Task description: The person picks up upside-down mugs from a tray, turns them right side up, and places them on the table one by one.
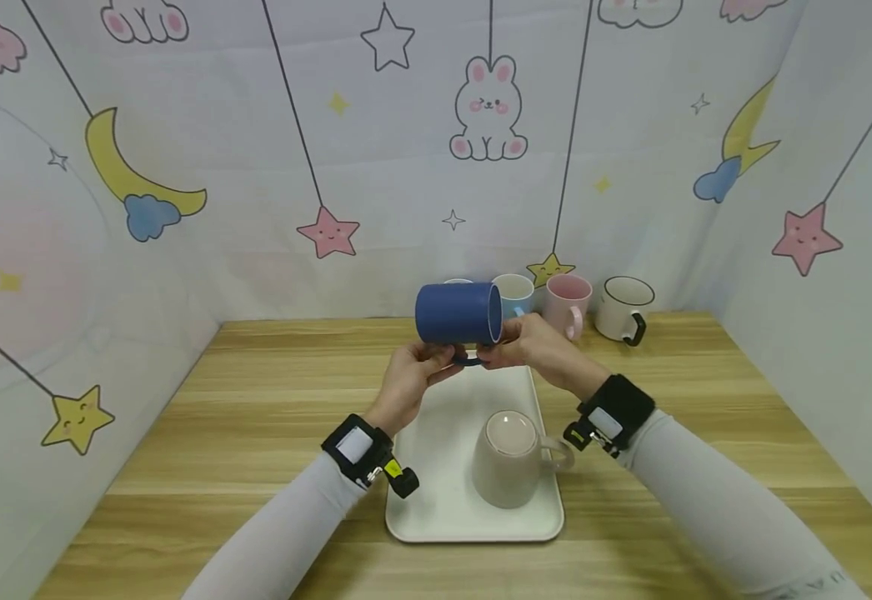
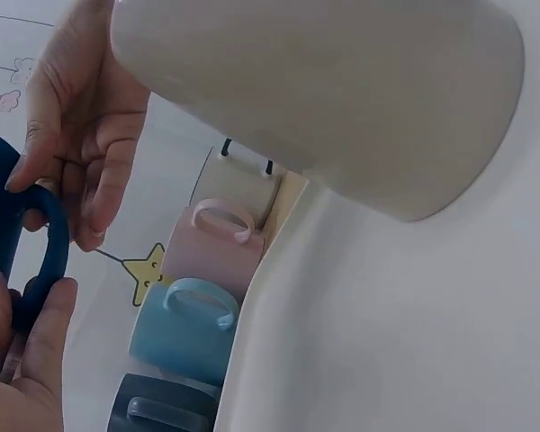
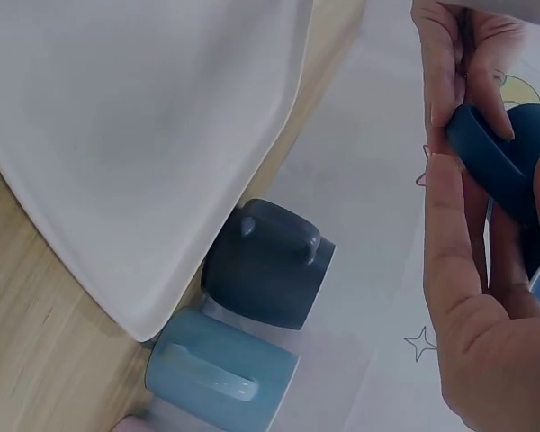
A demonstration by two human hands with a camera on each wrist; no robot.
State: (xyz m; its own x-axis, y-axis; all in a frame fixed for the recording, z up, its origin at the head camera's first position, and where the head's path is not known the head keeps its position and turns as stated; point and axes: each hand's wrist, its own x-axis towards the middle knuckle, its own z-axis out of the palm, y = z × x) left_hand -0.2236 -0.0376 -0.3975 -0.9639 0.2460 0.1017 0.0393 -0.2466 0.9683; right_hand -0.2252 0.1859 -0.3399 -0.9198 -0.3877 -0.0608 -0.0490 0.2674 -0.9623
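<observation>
A dark blue mug (image 1: 453, 312) is held in the air on its side above the far end of a white tray (image 1: 436, 500). Its mouth faces right and its handle (image 2: 56, 238) points down in the head view. The left hand (image 1: 409, 375) pinches that handle between thumb and fingers. My right hand (image 1: 537, 346) grips the mug by the mouth end, thumb against the body, fingers beside the handle (image 3: 490, 166). Upside down on the tray's near right part stands a beige mug (image 1: 507, 475), its handle reaching past the tray edge.
Along the back of the wooden table (image 1: 271, 400) stand a dark grey mug (image 3: 268, 265), a light blue mug (image 3: 220, 364), a pink mug (image 1: 565, 304) and a white mug (image 1: 619, 308) with black rim and handle. Behind them hangs a printed cloth (image 1: 406, 167).
</observation>
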